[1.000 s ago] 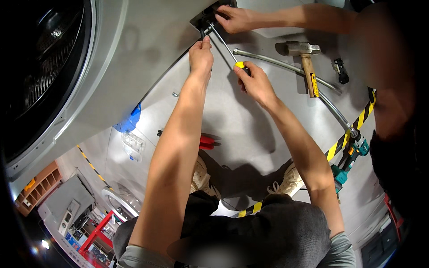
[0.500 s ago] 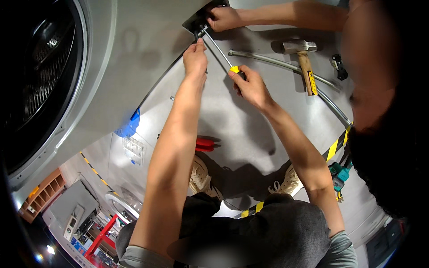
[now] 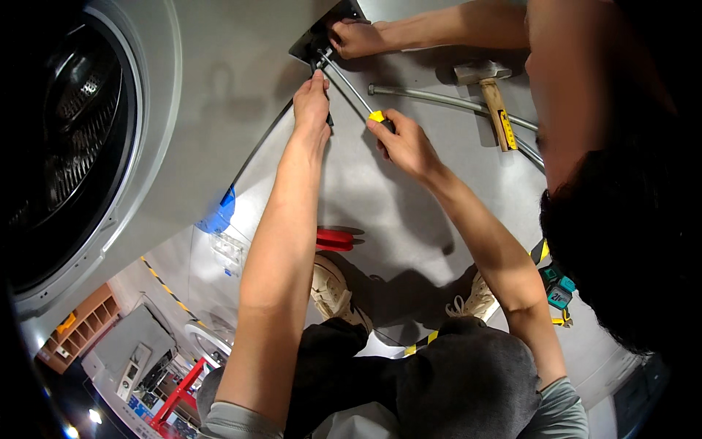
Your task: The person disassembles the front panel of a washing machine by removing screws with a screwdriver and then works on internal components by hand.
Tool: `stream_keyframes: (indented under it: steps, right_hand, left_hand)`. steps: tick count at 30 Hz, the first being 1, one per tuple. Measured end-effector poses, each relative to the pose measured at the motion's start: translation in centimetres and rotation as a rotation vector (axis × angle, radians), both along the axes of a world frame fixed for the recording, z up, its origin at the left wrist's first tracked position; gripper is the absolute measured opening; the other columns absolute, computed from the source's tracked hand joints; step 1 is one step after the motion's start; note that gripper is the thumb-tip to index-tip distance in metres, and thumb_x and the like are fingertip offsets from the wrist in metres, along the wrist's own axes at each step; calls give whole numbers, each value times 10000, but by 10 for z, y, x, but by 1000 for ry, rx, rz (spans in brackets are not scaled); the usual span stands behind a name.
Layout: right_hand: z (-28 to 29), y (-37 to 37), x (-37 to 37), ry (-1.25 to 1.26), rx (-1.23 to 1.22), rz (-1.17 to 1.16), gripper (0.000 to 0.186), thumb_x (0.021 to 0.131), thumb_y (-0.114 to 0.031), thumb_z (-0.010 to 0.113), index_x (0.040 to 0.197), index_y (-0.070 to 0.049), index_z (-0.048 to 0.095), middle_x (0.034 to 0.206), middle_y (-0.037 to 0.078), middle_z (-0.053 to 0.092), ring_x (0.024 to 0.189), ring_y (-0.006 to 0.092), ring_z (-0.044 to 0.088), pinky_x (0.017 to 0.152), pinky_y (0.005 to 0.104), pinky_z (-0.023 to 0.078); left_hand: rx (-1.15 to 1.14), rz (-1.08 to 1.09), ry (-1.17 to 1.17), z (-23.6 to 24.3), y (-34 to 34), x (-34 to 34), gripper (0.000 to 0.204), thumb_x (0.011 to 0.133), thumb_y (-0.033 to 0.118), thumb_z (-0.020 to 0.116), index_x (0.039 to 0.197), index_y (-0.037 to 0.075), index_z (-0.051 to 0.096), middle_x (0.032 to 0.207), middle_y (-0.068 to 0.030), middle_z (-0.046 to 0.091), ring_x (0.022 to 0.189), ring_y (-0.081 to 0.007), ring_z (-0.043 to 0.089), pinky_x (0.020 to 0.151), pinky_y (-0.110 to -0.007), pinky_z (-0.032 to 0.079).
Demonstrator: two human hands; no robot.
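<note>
My right hand (image 3: 402, 140) is closed round the yellow and black handle of a screwdriver (image 3: 346, 82). Its shaft slants up and left, the tip at small metal parts (image 3: 322, 58) by a dark opening (image 3: 338, 25) in the washing machine's (image 3: 219, 88) casing. Beside that opening, my left hand (image 3: 312, 101) grips a slim dark-handled tool (image 3: 330, 119); its working end is too small and dark to name. A co-worker's hand (image 3: 356, 38) reaches to the opening's edge from the right, its fingertips partly hidden.
A wooden-handled hammer (image 3: 497, 110) lies across metal tubes (image 3: 431, 96) on the grey floor. Red handles (image 3: 335, 239) show beside my left forearm. A teal power tool (image 3: 559, 288) sits at the right, near black-and-yellow tape (image 3: 540, 252). The co-worker's head (image 3: 610, 241) leans in close.
The co-worker's head and arm have come further left, covering more of the tubes. The whole view has shifted slightly. Both my hands keep their grips, and the screwdriver stays at the metal parts.
</note>
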State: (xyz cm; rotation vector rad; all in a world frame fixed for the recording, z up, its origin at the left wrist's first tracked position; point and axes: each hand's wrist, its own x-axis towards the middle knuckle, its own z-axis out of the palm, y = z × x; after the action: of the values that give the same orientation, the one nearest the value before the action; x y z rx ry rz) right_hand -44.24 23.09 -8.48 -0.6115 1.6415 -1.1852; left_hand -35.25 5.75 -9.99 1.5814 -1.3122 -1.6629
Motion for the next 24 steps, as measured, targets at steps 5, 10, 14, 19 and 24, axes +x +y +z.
stream_keyframes:
  steps: [5,10,14,19,24]
  right_hand:
    - [-4,-6,-1,29,-10,4,348,914,-344,595,913,4,600,646,122,617,621,222,617,613,359,469]
    - [1,-6,-2,-8,12,13,337,918,-335,591,910,1,603,645,115,625,596,206,612,597,353,468]
    - [0,-4,0,1,-24,12,330,920,-330,591,923,0,608,647,112,625,588,198,610,591,347,469]
    - [-5,-7,0,37,-8,-12,335,922,-335,591,962,-3,618,653,102,628,596,185,614,597,336,474]
    - [1,-12,-3,-25,52,0,353,927,-349,589,1001,-4,613,657,99,630,590,175,611,586,329,475]
  left_hand:
    - [31,-22,17,7,2,2,260,974,337,557,968,86,624,836,27,619,675,-58,478,615,-215,395]
    - [42,-27,0,8,1,3,261,976,345,551,962,95,626,844,30,622,682,-56,479,622,-214,399]
    - [42,-33,-8,6,0,3,259,978,344,547,957,98,626,857,31,626,688,-55,482,624,-213,401]
    - [31,-41,-3,8,2,3,254,979,342,547,966,100,624,867,30,631,687,-57,486,621,-208,402]
    - [25,-49,0,6,0,4,256,978,346,547,978,101,622,874,32,635,692,-54,484,627,-208,397]
